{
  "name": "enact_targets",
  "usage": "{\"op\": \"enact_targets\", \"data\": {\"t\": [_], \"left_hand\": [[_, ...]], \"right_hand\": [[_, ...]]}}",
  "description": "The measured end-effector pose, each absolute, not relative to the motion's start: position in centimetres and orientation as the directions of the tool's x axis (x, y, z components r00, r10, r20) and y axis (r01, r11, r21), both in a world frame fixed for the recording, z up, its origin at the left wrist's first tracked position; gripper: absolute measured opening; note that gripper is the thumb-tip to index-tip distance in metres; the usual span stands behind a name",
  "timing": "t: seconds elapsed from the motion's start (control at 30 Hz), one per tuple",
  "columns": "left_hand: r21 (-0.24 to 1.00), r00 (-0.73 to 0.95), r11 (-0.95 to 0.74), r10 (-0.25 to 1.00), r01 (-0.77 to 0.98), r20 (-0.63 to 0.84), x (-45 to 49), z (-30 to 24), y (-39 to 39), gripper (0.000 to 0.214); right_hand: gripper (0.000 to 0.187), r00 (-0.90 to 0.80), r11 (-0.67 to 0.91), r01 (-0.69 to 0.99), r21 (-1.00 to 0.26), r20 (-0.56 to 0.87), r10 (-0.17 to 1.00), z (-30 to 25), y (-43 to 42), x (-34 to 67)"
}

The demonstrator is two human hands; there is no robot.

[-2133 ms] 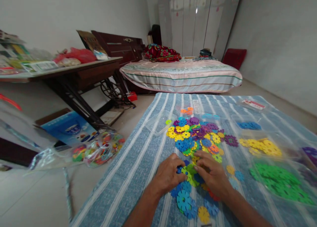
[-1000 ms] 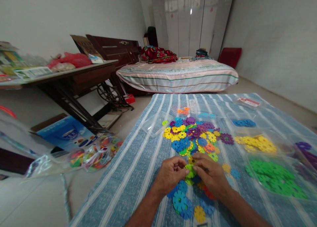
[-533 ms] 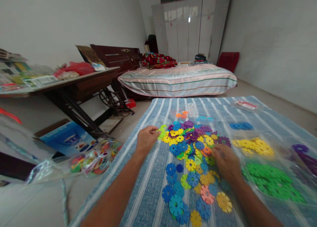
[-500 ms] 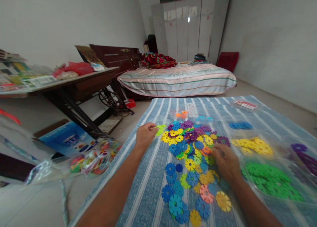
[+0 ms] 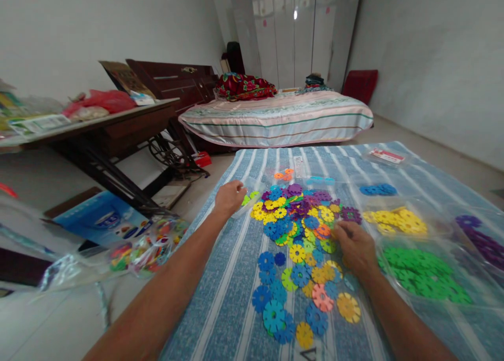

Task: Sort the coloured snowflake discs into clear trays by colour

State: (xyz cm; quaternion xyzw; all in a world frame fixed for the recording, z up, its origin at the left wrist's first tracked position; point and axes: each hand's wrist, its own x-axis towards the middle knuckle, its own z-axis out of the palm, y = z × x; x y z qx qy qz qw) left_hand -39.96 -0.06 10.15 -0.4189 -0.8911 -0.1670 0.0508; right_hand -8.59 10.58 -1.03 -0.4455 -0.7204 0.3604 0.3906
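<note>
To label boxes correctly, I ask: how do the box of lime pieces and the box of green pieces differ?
The lime box shows only a few pieces; the green box holds a wide heap. The lime box lies left of the loose pile, close to the left hand; the green box lies right of that pile. Both are clear and sit on striped cloth.

Pretty dim room, flat greyish light all over. The glossy wardrobe (image 5: 285, 46) catches one hard white glare spot plus some paler reflections up high. Darkest patch is the shadow under the sewing machine table (image 5: 129, 129). Wide lens bows the bed (image 5: 275, 122) pretty badly. Tabletop clutter (image 5: 39, 123) at far left is a soft smear, but the notched plastic discs (image 5: 297, 253) read okay, colours and all.
</note>
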Motion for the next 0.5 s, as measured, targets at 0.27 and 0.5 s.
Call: {"op": "enact_targets", "data": {"t": [0.27, 0.5], "left_hand": [[0.273, -0.176, 0.199, 0.979, 0.941, -0.107, -31.1, 9.0, -6.5, 0.019], [0.177, -0.165, 0.190, 0.976, 0.966, -0.145, -28.0, 7.5, -6.6, 0.022]], "right_hand": [[0.032, -0.313, 0.359, 0.378, -0.853, 0.248, 0.917, -0.8, 10.5, -8.6], [0.032, -0.356, 0.372, 0.419, -0.829, 0.226, 0.906, -0.6, 10.5, -8.5]]}}
